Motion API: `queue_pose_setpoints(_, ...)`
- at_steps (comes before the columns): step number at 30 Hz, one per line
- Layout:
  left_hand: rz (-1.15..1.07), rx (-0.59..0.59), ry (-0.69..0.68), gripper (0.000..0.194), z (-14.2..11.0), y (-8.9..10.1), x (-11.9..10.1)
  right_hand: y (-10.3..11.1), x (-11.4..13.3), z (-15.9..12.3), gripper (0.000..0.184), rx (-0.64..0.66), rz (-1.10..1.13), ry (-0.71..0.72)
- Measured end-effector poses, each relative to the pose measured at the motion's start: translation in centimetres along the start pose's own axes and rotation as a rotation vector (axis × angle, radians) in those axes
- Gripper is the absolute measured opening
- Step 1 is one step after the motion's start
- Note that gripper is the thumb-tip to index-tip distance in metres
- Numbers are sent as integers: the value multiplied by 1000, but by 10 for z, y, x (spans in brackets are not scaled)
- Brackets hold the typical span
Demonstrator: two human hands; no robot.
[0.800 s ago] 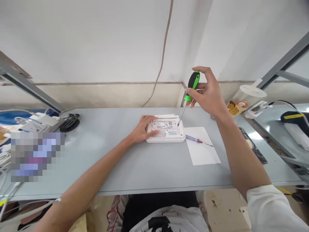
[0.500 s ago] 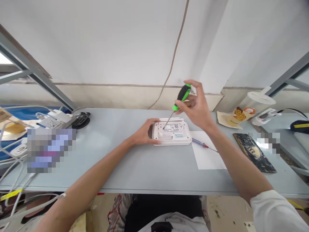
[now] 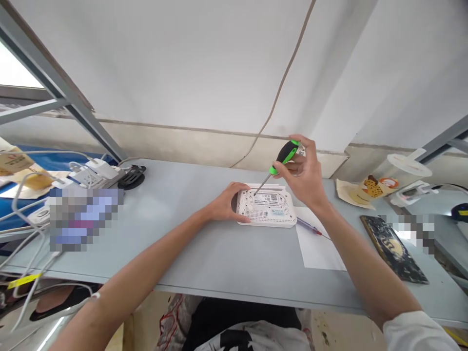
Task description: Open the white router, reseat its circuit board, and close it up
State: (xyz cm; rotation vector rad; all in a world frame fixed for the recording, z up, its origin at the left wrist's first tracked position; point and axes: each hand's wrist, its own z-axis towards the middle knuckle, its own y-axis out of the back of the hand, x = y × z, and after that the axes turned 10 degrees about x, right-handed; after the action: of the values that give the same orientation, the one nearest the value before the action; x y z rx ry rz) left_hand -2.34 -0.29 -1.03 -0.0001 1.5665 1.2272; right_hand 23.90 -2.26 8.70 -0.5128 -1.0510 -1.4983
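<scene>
Router (image 3: pixel 272 213) label side up, mid-table (image 3: pixel 201 258); left hand (image 3: pixel 227 202) at its 9 o'clock, thumb and fingers clamped round that end; right hand (image 3: pixel 307 176) at 2 o'clock, fingers closed on screwdriver (image 3: pixel 286 154) handle, shaft slanting to router's 10-11 o'clock; tip contact can't be told; router likely light, stiff plastic shell, smooth enough to slide on table; best held by short ends, 9 and 3 o'clock; thin strips (image 3: pixel 275 186) along 12 o'clock edge look like antennas, probably fragile, poor grip; screwdriver likely rigid, handle seems grippy, shaft probably slick, so hold by handle; paper (image 3: pixel 320 256) at 4 o'clock, thin tool (image 3: pixel 309 225) partly on it, just beside router.
</scene>
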Motion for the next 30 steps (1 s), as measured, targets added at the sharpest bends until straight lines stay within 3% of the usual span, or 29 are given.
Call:
queue_pose_setpoints(8, 0, 22, 25, 95, 3, 0, -6, -39, -8, 17, 68, 95, -87, 73)
queue_pose_setpoints(19, -13, 32, 37, 95, 2, 1, -6, -43, -18, 20, 66, 195, -309, 141)
queue_pose_setpoints(22, -3, 51, 40, 92, 2, 2, -7, -53, -11, 23, 52, 226, -438, 154)
queue_pose_setpoints(25, 8, 49, 39, 90, 4, 2, -10, -63, 3, 30, 37, 164, -573, 155)
queue_pose_setpoints(30, -3, 62, 29, 91, 6, 4, -14, -72, 19, 41, 16, 136, -687, 52)
